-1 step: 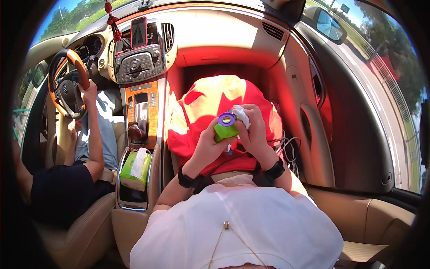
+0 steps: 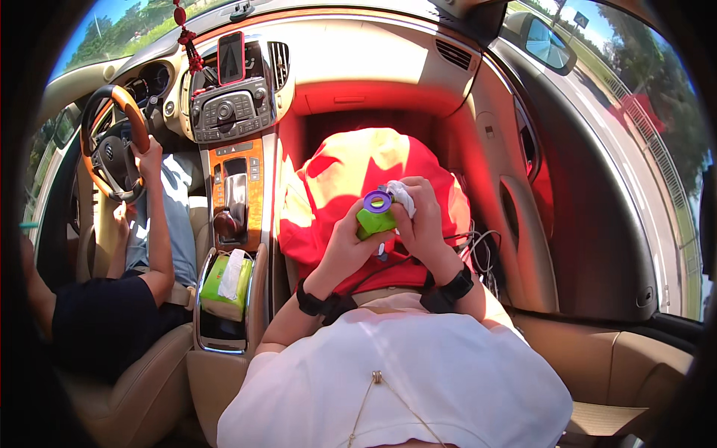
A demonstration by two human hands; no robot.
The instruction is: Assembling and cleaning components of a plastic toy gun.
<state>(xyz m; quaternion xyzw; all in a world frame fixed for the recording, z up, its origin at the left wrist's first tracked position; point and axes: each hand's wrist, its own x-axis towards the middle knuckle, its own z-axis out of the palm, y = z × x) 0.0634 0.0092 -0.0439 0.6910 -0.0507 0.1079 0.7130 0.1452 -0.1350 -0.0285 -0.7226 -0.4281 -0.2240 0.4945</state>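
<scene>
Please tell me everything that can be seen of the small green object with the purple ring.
The small green object has a bright, rounded body that looks like plastic, though that is uncertain. Its round purple ring faces up toward the camera, with yellow-green showing inside. It is held above the red fabric. The left hand grips its lower left side; the right hand's thumb is at its right. The underside is hidden.
</scene>
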